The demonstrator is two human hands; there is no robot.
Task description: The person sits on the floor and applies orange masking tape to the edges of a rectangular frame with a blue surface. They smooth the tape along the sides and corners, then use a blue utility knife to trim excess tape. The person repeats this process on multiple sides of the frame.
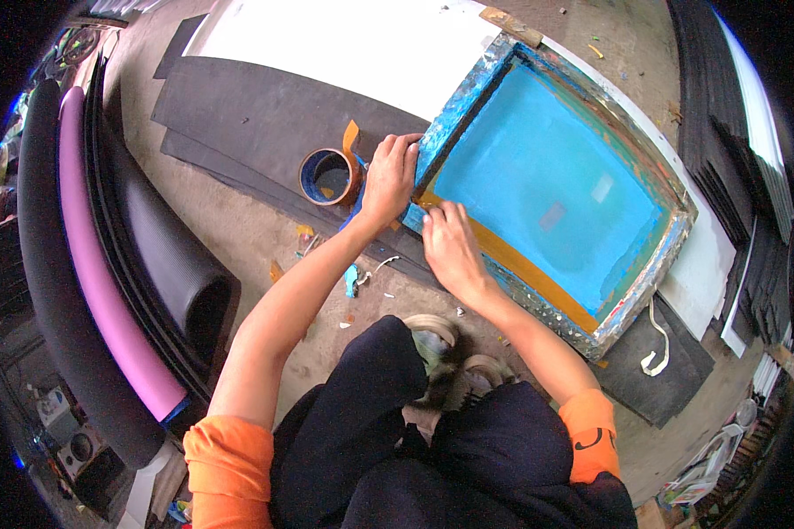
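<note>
A paint-stained screen-printing frame point(457, 115) with a blue mesh point(529, 150) lies tilted in front of me at the right. Orange-brown tape point(525, 275) runs along the mesh's near inner edge. My left hand point(390, 182) is closed over the frame's left edge, its fingertips partly hidden. At the near left corner, my right hand point(454, 250) has its fingers curled and pressed together at the tape's end. Just left of my left hand is a brown tape roll point(309, 181) with an orange strip sticking up from its rim.
Under the frame are a white sheet point(326, 31) and dark flat sheets point(238, 106). Black rolls point(48, 264) and a pink roll point(97, 238) stand at the left. Dark stacked sheets point(715, 115) line the right. Tape scraps and a white cord point(655, 360) lie around.
</note>
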